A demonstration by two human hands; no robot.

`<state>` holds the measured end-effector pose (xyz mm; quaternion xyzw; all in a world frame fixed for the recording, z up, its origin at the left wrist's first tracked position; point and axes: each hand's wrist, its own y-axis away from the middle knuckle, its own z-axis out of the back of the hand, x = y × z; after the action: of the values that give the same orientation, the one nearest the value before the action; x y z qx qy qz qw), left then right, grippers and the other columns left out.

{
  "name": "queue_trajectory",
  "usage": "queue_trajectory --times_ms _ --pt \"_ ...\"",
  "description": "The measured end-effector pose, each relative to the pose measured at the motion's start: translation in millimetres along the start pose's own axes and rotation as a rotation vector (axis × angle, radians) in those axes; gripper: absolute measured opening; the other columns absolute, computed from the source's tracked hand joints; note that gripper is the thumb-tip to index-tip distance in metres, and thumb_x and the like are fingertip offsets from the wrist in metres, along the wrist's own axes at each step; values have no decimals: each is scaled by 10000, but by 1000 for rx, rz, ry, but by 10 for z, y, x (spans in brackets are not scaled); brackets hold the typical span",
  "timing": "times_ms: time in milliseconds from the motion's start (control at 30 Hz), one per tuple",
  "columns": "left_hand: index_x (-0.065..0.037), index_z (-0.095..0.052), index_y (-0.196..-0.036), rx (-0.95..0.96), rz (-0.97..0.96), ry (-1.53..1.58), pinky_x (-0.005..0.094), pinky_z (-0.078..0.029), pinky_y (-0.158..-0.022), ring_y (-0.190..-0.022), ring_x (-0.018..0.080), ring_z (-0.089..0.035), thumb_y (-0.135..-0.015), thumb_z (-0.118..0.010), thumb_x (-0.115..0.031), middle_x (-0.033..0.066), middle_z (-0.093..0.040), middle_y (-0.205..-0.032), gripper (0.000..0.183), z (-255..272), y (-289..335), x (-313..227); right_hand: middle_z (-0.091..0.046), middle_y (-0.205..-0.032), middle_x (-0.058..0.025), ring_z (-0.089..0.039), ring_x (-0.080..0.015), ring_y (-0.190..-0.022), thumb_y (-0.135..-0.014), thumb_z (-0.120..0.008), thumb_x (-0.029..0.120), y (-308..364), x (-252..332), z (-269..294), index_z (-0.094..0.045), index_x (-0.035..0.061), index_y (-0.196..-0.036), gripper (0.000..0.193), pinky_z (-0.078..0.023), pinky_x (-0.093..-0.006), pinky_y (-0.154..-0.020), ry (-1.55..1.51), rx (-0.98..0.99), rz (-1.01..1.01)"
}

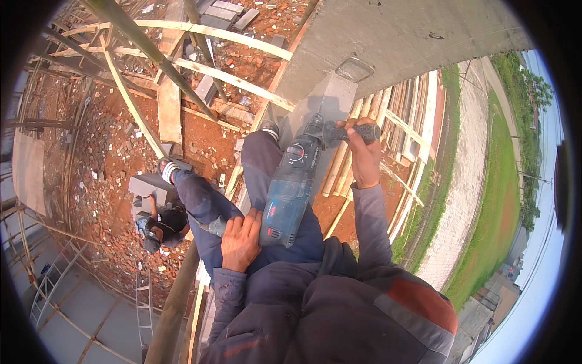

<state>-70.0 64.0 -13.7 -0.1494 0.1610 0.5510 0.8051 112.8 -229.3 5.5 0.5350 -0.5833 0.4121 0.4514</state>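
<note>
A blue and black rotary hammer drill [290, 193] lies slanted over my lap, its chuck end pointing away from me at a grey concrete beam [400, 36]. My right hand [364, 155] is wrapped round the drill's ribbed black side handle [365, 132]. At the rear end of the tool, my left hand [241, 239] is closed on the rear handle, which the fingers mostly hide. A rounded rectangular outline [354, 70] marks the beam's surface just beyond the drill's front. Whether the bit touches the concrete, I cannot tell.
Far below on the left, a person [167, 230] in dark clothes crouches by grey blocks [148, 188] on rubble-strewn red soil. Bamboo poles [145, 48] and pale timber strips [236, 39] cross beside my legs. Stacked timber [406, 115] lies at right; ladders [144, 303] stand lower left.
</note>
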Motion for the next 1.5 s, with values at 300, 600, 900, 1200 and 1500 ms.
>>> queue_trajectory --times_ms 300,600,900,1200,1500 --pt "-9 -571 -1248 -128 187 65 374 -450 -885 -957 266 -564 -595 -692 -3 95 -575 -1258 664 -243 159 -27 -656 -1121 -118 -627 -244 -1099 -1011 -567 328 -884 176 18 -544 54 -1329 421 -468 -371 -976 217 430 -165" --pt "-27 -568 -1253 -175 178 135 375 -449 -902 -1011 271 -571 -586 -715 -18 92 -573 -1256 683 -477 179 -23 -577 -963 -117 -629 -338 -900 -853 -634 121 -2020 -279 585 -658 58 -1010 170 -526 -457 -747 1877 -14 771" --pt "-20 -560 -1256 -186 190 147 381 -452 -895 -987 291 -582 -547 -732 -9 99 -587 -1229 730 -450 196 27 -568 -970 -82 -611 -278 -923 -856 -647 128 -149 -932 285 -675 79 -1061 213 -540 -417 -721 1537 251 490" --pt "-3 -546 -1259 -175 101 119 395 -457 -896 -1003 300 -574 -546 -738 -8 112 -566 -1261 739 -450 129 133 -596 -1165 -106 -554 -255 -1135 -778 -811 158 373 -620 -12 -560 64 -1336 619 -477 -398 -934 924 112 198" --pt "12 -568 -1249 -65 -55 -11 391 -463 -838 -920 290 -581 -642 -698 -40 131 -593 -1188 623 -221 -222 142 -580 -888 -43 -565 -164 -835 -880 -739 102 -506 -466 -346 -545 48 -1099 298 -470 -345 -790 -241 -388 72"
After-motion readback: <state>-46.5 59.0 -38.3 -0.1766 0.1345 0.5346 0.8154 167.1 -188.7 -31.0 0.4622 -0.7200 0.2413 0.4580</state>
